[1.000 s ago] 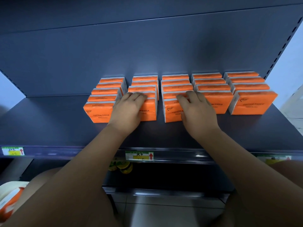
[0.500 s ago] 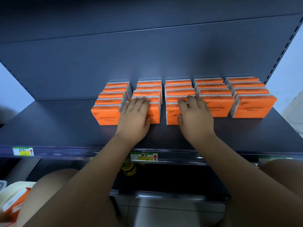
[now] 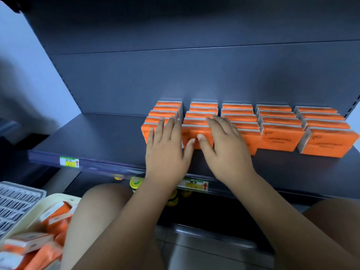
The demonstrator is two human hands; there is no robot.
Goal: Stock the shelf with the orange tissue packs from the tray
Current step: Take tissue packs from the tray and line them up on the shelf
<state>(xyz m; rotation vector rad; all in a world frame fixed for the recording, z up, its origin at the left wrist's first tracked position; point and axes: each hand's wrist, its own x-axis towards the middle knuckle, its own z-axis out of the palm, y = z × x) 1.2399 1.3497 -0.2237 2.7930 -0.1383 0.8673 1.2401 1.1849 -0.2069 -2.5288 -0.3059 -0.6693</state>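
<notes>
Several rows of orange tissue packs (image 3: 282, 139) stand on the dark shelf (image 3: 97, 141), running from front to back. My left hand (image 3: 165, 151) lies in front of the leftmost row with straight fingers over its front pack (image 3: 145, 133). My right hand (image 3: 226, 149) has straight fingers spread over the front packs of the second and third rows. Neither hand holds anything. At the lower left a cream tray (image 3: 33, 217) holds more orange tissue packs (image 3: 52, 225), lying loose and blurred.
A white slatted basket (image 3: 13, 203) sits at the left beside the tray. Price labels (image 3: 69, 162) hang on the shelf's front rail. Yellow items (image 3: 136, 183) stand on the lower shelf. My knees are below. Bare shelf lies left of the packs.
The view has swung left and down, bringing the tray and basket into sight. Both hands have shifted left along the front packs, fingers now straighter and more spread.
</notes>
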